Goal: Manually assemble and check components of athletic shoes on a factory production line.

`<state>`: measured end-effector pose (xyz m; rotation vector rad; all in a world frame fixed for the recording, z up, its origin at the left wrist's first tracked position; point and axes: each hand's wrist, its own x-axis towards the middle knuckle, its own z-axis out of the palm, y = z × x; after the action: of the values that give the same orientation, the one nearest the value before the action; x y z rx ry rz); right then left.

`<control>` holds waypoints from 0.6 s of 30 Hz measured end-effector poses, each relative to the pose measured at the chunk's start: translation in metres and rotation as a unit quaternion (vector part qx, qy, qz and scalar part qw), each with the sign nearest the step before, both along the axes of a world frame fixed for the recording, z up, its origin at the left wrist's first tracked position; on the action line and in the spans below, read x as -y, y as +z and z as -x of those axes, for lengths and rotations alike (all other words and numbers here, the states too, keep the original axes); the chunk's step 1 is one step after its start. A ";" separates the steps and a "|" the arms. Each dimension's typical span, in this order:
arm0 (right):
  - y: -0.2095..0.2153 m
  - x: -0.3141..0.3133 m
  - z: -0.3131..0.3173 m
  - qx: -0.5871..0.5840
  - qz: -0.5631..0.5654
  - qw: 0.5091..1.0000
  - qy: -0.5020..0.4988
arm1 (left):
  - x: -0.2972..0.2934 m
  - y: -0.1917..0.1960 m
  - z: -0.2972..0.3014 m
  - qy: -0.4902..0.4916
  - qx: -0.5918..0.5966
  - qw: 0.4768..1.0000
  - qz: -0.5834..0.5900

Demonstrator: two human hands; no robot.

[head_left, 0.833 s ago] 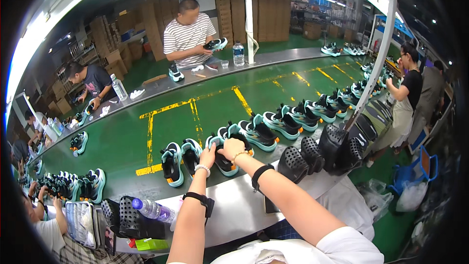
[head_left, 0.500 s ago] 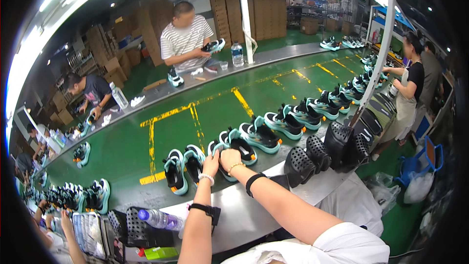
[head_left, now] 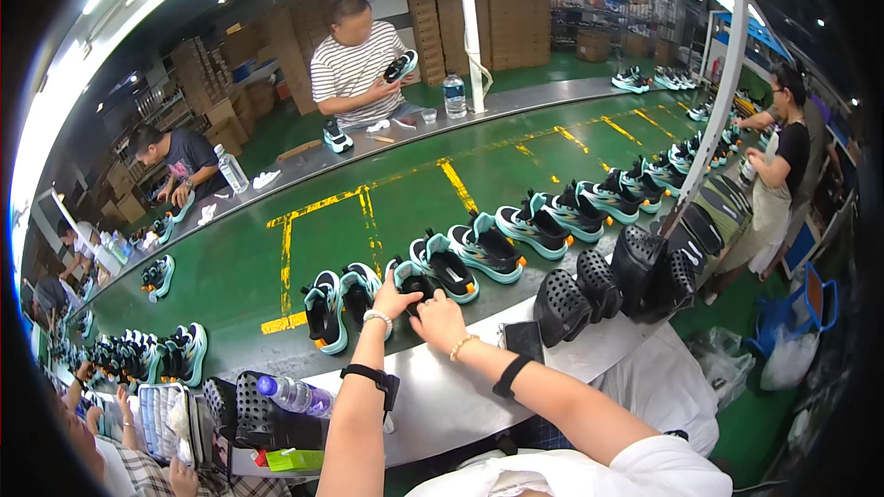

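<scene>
On the green bench [head_left: 318,232], head view: the shoe [head_left: 416,281] I'm handling sits near my edge, in the line between the pair of shoes [head_left: 360,291] on its left and the longer row of shoes [head_left: 534,228] on its right. Long axis runs away from me, leaning a bit left at the far end; opening faces up, tongue end far, near end partly behind my fingers.

My left grip [head_left: 393,298] is pinched on the shoe's left collar, thumb and fingers slightly apart with the edge between. My right grip [head_left: 438,318] is half curled, fingertips at the near right rim; can't tell if it's closed on anything.

Materials: dark, soft-looking lining, teal trim. Row shoes: black uppers, thick curved teal soles, small orange tabs. Bench top smooth green with worn yellow lines [head_left: 458,186]; near strip [head_left: 433,391] shiny bare metal. On it: flat black rectangular item [head_left: 523,341], black clogs [head_left: 564,309] dotted with round holes, clear plastic bottle [head_left: 299,397] lying tilted, purple label. Beaded bracelets on both my wrists, black straps above.
</scene>
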<state>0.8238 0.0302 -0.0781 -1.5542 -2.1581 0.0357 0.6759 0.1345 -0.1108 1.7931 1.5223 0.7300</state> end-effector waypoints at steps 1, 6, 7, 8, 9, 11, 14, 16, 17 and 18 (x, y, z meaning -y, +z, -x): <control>-0.007 0.006 0.000 0.017 -0.020 1.000 -0.001 | 0.003 0.005 -0.011 0.005 -0.028 1.000 -0.004; -0.026 0.011 -0.009 -0.036 -0.049 0.997 0.041 | 0.017 0.018 -0.041 0.075 -0.141 0.986 -0.035; -0.023 0.011 -0.010 -0.033 -0.035 0.997 0.060 | 0.017 0.016 -0.041 0.085 -0.156 0.984 -0.033; -0.023 0.017 -0.010 -0.030 -0.036 0.997 0.063 | 0.018 0.012 -0.041 0.094 -0.170 0.981 -0.031; -0.020 0.023 -0.002 -0.033 -0.021 0.997 0.067 | 0.019 0.007 -0.031 0.103 -0.175 0.978 -0.039; -0.027 0.022 -0.003 -0.026 -0.019 0.998 0.059 | 0.017 0.007 -0.039 0.137 -0.210 0.968 -0.027; -0.029 0.016 -0.018 -0.024 0.001 0.998 0.054 | 0.013 0.008 -0.059 0.147 -0.220 0.964 -0.017; -0.020 0.021 -0.011 -0.030 0.002 0.997 0.072 | 0.006 -0.007 -0.035 0.145 -0.187 0.971 -0.040; -0.016 0.023 -0.010 -0.033 0.001 0.996 0.078 | 0.001 -0.012 -0.024 0.120 -0.168 0.978 -0.024; -0.021 0.020 -0.017 -0.045 -0.003 0.996 0.077 | 0.000 -0.005 -0.030 0.093 -0.197 0.976 0.020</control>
<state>0.8407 0.0102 -0.0989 -1.3538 -2.1992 0.1458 0.7055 0.1344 -0.1161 1.8582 1.9710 0.4382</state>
